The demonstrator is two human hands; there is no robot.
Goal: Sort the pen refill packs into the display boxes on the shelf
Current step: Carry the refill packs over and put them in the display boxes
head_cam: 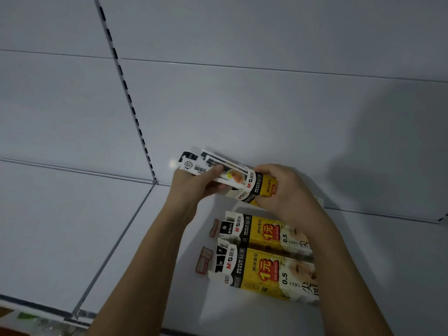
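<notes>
- Both hands are up at the far box on my feed: my left hand (194, 183) is closed around a fanned bundle of refill packs (213, 166), thumb across the top and fingers curled beneath, while my right hand (286, 190) is clamped on the held display box (260, 187), thumb on its upper face and fingers wrapped around its near edge.
- Nearest to me, the front display box (264, 272) lies flat on the white shelf (135, 251), yellow and black with a big red price mark, its open end pointing left.
- A small red-outlined tab (203, 261) sticks out just beside that open end (I cannot tell whether it belongs to the box).
- Just behind it, touching along the long side, lies the second display box (264, 232) of the same print, with its own red tab (213, 227) at the left.
- Farther back, the bundle's right end meets the open mouth of the box under my right hand; its barcode end sticks out to the left, tilted upward.
- Whether that box rests on the shelf or is lifted, I cannot tell.
- Behind everything stands the pale back panel (266, 105), and a slotted upright (126, 88) runs diagonally down to the shelf's rear corner.
</notes>
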